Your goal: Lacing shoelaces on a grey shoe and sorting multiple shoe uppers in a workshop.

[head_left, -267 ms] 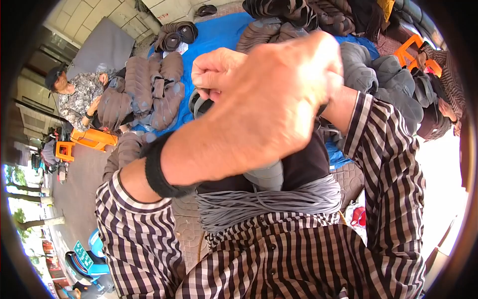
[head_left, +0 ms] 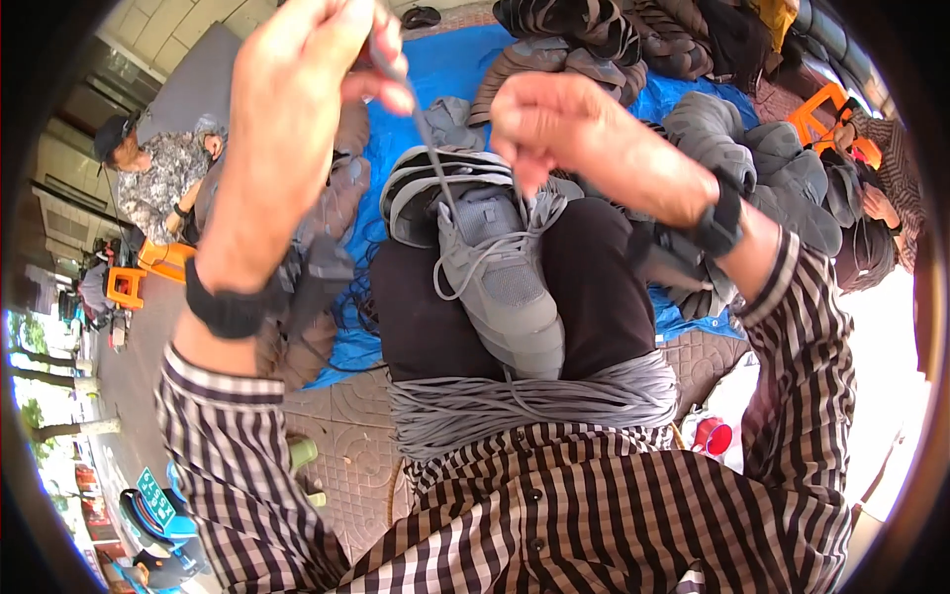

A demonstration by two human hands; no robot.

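A grey sneaker (head_left: pixel 510 312) rests between my dark-trousered knees, its toe toward me and its collar away. Loose loops of lace cross its tongue. High at the upper left, my left hand (head_left: pixel 302 99) is closed on a grey shoelace (head_left: pixel 427 139), which runs taut down to the shoe's left eyelets. Just above the shoe's right eyelets, my right hand (head_left: pixel 584 134) is closed, with a strand of lace below its fingertips. Their exact grip is partly hidden. Across my lap lies a thick bundle of grey laces (head_left: pixel 534 401).
A blue tarp (head_left: pixel 435 74) beyond my knees bears stacks of brown shoe parts (head_left: pixel 524 79) and grey shoe parts (head_left: pixel 782 163). One person (head_left: pixel 158 178) sits at the left, near an orange stool (head_left: pixel 124 287); another person's hands (head_left: pixel 876 203) show at the right. A red cup (head_left: pixel 712 436) stands at lower right.
My hands, crossed over the shoe before, have spread apart. The left one has swung up and left, drawing the shoelace out; the right one has moved right. The sneaker now shows.
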